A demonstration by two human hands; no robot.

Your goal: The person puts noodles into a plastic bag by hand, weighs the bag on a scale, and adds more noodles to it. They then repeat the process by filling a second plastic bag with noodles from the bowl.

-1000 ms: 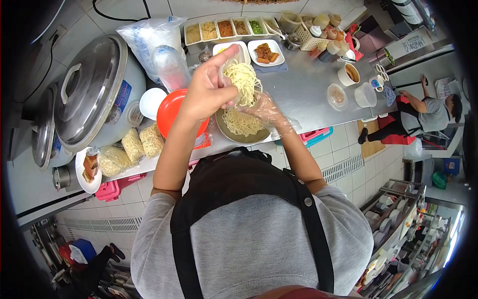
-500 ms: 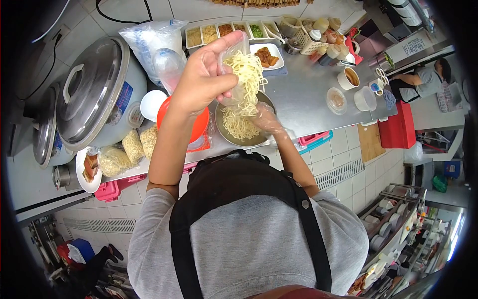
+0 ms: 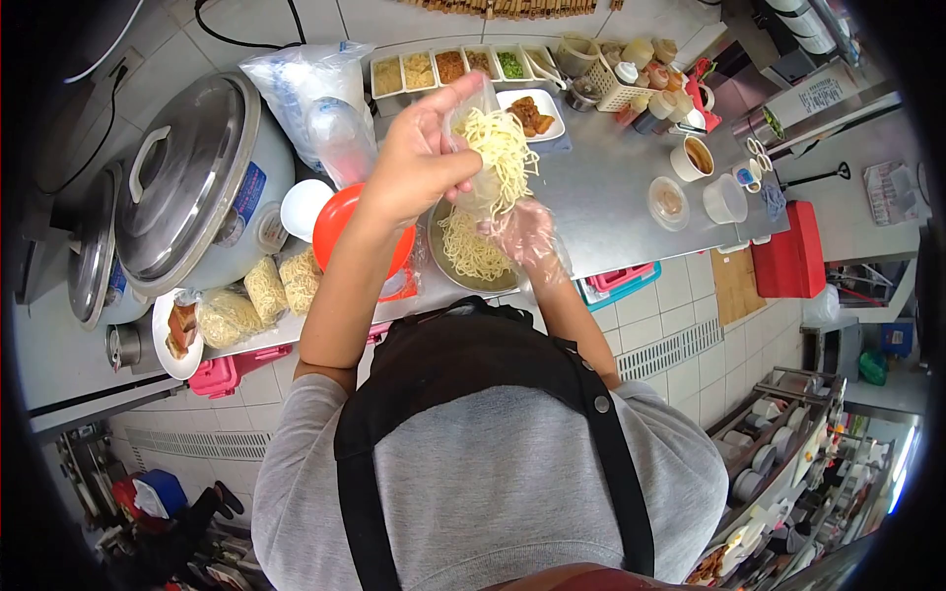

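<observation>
Steel bench (image 3: 601, 187) fills the head view. Over it my left grip (image 3: 422, 163) is clenched on a clear plastic bag (image 3: 471, 103), thumb and fingers pinching its upper part and holding it up off the bench. Yellow noodles (image 3: 503, 148) spill from the bag's open side and hang toward the metal bowl (image 3: 455, 281) right beneath, which has a heap of the same noodles in it. My right grip (image 3: 527, 236), in a thin clear glove, sits at the bowl's right rim just under the hanging strands, fingertips up against the bag's lower end. Whether it is pinching strands or only touching them I cannot tell through the crumpled film.

Just left of the bowl, partly under my left forearm, lies a red plate (image 3: 340, 222), and beside that a small white bowl (image 3: 301, 207). Further left stands a big rice cooker (image 3: 197, 172) with a steel lid. In front of it lie bagged noodle portions (image 3: 264, 291) next to a white plate of sliced meat (image 3: 177, 330). Behind the bag are a white dish of fried pieces (image 3: 532, 110) and a row of topping trays (image 3: 453, 67). Well to the right, a cup of brown sauce (image 3: 690, 156) stands near two white tubs (image 3: 724, 197).
</observation>
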